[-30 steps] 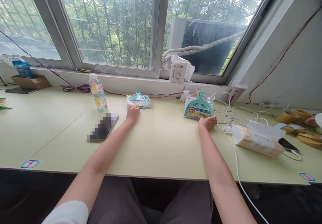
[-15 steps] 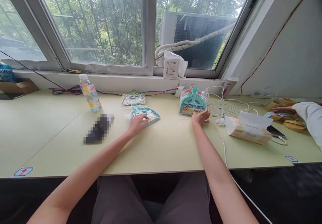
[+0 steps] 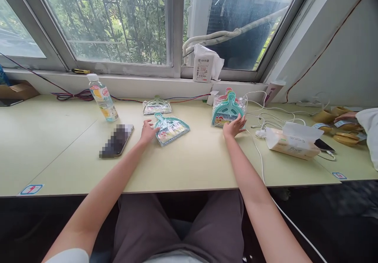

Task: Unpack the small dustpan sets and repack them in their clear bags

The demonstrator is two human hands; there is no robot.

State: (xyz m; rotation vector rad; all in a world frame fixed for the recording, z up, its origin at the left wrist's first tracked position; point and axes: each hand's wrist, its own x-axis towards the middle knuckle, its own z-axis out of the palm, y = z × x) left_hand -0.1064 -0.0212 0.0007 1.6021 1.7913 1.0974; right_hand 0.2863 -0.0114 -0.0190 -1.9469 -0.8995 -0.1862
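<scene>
A wrapped toy-sized dustpan and brush set (image 3: 173,130), teal with a printed card, lies tilted in the middle of the table. My left hand (image 3: 148,131) is at its left edge, fingers apart and the tips near or touching the clear wrap. To the right, my right hand (image 3: 234,126) rests with spread fingers against the lower right corner of a pile of similar sets (image 3: 228,109), a teal one on top and a red one showing behind. Farther back lies another wrapped dustpan set (image 3: 156,106) with a pale green handle.
A drink bottle (image 3: 103,99) and a phone (image 3: 116,141) are on the left. White cables (image 3: 268,117), a tissue pack (image 3: 292,141) and tape rolls (image 3: 347,138) lie on the right, where another person's sleeve (image 3: 369,131) reaches in. Another tissue pack (image 3: 203,68) stands by the window.
My left hand has slid off the middle dustpan set to its left edge, uncovering its card. My right hand stays at the pile. The view has tipped downward slightly.
</scene>
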